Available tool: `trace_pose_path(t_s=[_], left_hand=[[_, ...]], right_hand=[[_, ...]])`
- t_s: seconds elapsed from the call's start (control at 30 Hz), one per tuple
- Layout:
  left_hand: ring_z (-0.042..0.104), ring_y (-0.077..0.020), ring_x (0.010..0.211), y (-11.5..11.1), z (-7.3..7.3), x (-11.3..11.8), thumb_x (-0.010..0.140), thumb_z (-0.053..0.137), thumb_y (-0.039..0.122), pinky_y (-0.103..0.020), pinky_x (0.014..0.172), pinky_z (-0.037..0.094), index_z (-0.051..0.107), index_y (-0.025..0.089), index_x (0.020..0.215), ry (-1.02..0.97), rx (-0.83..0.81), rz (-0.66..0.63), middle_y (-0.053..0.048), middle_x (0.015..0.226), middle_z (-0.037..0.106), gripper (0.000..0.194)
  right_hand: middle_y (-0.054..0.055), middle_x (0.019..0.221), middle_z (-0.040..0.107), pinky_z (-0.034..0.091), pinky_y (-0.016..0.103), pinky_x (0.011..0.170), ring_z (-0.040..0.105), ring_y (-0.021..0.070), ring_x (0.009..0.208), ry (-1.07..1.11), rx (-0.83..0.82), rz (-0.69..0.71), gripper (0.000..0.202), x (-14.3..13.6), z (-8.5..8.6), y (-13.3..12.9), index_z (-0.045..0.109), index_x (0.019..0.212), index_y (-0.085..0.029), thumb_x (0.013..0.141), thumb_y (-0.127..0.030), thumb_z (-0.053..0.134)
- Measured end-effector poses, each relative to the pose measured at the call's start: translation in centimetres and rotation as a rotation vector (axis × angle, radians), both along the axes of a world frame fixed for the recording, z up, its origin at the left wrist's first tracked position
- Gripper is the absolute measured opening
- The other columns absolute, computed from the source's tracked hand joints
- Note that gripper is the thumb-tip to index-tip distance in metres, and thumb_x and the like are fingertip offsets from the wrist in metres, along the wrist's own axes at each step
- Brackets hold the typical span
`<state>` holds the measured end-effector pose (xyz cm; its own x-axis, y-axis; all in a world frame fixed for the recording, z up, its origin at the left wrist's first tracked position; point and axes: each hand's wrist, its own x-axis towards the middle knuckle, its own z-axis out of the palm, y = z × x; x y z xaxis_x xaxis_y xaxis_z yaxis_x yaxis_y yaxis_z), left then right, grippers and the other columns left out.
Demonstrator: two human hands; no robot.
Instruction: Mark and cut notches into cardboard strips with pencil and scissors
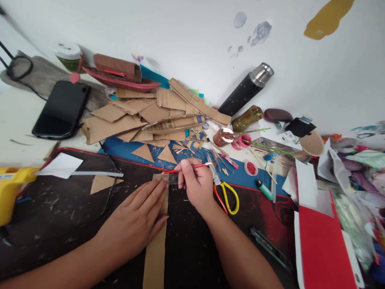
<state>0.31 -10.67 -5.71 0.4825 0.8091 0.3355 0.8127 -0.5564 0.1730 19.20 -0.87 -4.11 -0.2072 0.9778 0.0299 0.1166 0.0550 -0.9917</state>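
Observation:
A long cardboard strip [155, 257] lies on the dark mat, running from the bottom edge up to my fingers. My left hand [141, 210] rests flat across the strip's upper part, fingers stretched out and pressing it down. In my right hand [197, 182] is a red pencil [198, 165], pinched between thumb and fingers, with its tip pointing left over the strip's top end. Something clear and flat [173, 179], maybe a ruler, shows beside the strip's end, partly hidden by my hands. Scissors [230, 198] with red and yellow handles lie right of my right hand.
Cardboard scraps [135, 110] are heaped behind my hands, below a model boat [120, 74]. A phone [61, 108] and yellow glue gun [15, 186] are left. Right are paint jars [222, 137], a black thermos [245, 90], a utility knife [270, 249] and red card [325, 241].

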Motion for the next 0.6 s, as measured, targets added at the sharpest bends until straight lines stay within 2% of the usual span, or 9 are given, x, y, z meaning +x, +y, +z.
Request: trace_pose_path(t_s=[0.37, 0.6], left_hand=[[0.067, -0.0325, 0.142, 0.05, -0.16, -0.09, 0.118, 0.041, 0.038, -0.044, 0.123, 0.049, 0.073, 0.006, 0.149, 0.018, 0.006, -0.007, -0.02, 0.153, 0.075, 0.055], [0.07, -0.0311, 0.139, 0.2, 0.36, 0.18, 0.121, 0.035, 0.04, -0.043, 0.12, 0.05, 0.077, 0.005, 0.143, 0.036, 0.013, 0.004, -0.019, 0.15, 0.077, 0.059]], right_hand=[[-0.004, 0.056, 0.06, 0.049, 0.024, 0.053, 0.057, 0.0125, 0.047, -0.002, 0.006, 0.022, 0.05, 0.0, -0.08, 0.01, 0.075, 0.087, -0.023, 0.117, -0.059, 0.057], [-0.004, 0.056, 0.059, 0.048, 0.025, 0.053, 0.056, 0.0128, 0.047, -0.027, 0.015, 0.027, 0.054, 0.05, -0.26, 0.11, 0.074, 0.087, -0.023, 0.117, -0.064, 0.053]])
